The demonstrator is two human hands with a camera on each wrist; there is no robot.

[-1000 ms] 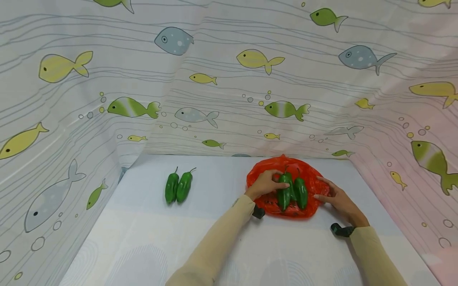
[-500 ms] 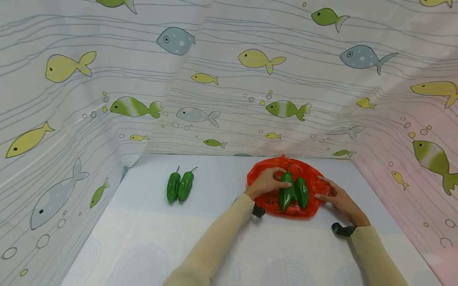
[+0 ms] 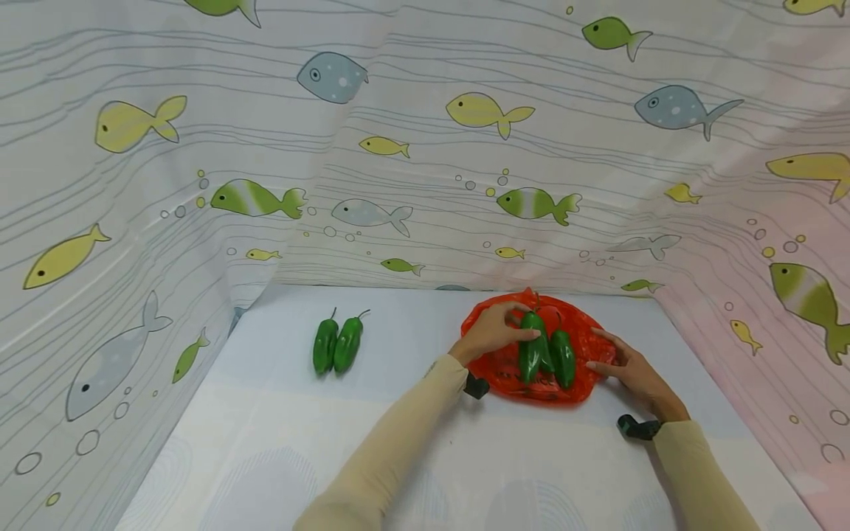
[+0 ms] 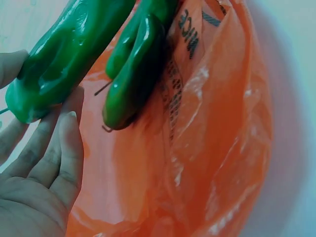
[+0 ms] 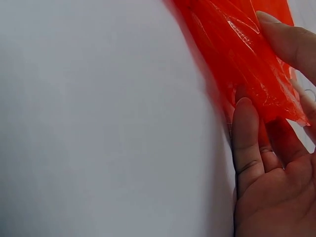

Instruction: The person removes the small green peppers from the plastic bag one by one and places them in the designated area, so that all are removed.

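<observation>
My left hand (image 3: 493,330) grips a glossy green pepper (image 4: 64,54) near its stem end, thumb on one side and fingers on the other. The pepper is over a red plastic bag (image 3: 501,372) spread flat at the back right. Two more green peppers lie on the bag; the nearer one (image 4: 136,74) partly covers the other in the left wrist view. At the bag's right edge, my right hand (image 3: 634,376) holds the plastic, thumb above and fingers under it. Dark printing on the bag (image 4: 207,168) is partly hidden by the peppers.
Two green peppers (image 3: 325,345) lie side by side at the left of the white table (image 3: 412,442), stems pointing away. Fish-printed cloth (image 3: 425,169) walls in the back and both sides. The bag lies close to the back wall.
The gripped pepper has risen slightly and tilted, with my left hand moving up a little. My right hand stays at the bag's edge. The head view has shifted slightly.
</observation>
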